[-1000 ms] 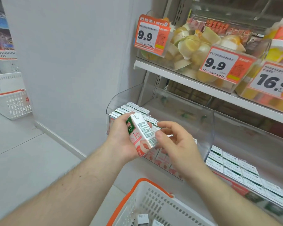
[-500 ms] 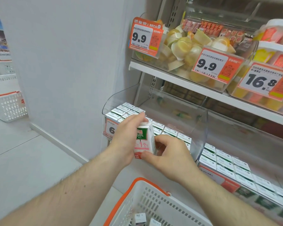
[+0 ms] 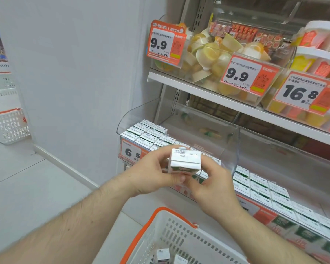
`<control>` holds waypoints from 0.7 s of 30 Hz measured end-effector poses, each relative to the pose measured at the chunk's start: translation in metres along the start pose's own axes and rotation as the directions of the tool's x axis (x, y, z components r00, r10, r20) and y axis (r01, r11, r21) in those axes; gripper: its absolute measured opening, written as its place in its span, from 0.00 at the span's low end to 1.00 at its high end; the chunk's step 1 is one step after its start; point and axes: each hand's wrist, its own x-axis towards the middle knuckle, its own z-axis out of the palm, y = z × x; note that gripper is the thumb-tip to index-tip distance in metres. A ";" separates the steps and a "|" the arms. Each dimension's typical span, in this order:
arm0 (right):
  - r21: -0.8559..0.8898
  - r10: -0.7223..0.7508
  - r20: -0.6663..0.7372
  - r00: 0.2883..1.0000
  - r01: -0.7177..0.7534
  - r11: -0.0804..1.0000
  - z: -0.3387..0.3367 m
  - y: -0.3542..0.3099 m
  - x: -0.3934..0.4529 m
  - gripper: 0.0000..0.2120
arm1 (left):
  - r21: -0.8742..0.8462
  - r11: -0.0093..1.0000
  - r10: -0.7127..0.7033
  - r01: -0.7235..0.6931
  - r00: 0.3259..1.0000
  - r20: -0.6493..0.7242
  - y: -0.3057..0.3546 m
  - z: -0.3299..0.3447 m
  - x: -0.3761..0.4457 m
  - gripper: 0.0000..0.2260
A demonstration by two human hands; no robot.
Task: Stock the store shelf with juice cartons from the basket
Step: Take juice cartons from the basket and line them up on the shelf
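Note:
A small white juice carton (image 3: pixel 185 161) with a green and pink print is held in front of the lower shelf, its folded top facing me. My left hand (image 3: pixel 152 174) grips its left side and my right hand (image 3: pixel 210 180) grips its right side and underside. Behind it a clear bin (image 3: pixel 141 119) on the shelf holds rows of the same cartons (image 3: pixel 147 133), with bare room at its back right. Below, a white basket with an orange rim (image 3: pixel 166 210) holds two cartons (image 3: pixel 162 254) at the frame's bottom edge.
A second clear bin to the right holds several rows of cartons (image 3: pixel 261 189). The upper shelf (image 3: pixel 198 88) carries jelly cups behind price tags reading 9.9 and 16.8. A grey wall (image 3: pixel 74 73) stands left of the shelving. Stacked white baskets (image 3: pixel 8 124) sit far left on the floor.
Both hands have turned the carton from tilted to upright, so that its top now faces me, and kept it in front of the left bin.

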 end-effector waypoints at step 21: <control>-0.085 -0.294 -0.127 0.947 0.285 0.955 -0.005 -0.008 0.048 0.17 | 0.107 0.994 0.019 0.007 0.972 -0.234 0.000 -0.007 0.019 0.23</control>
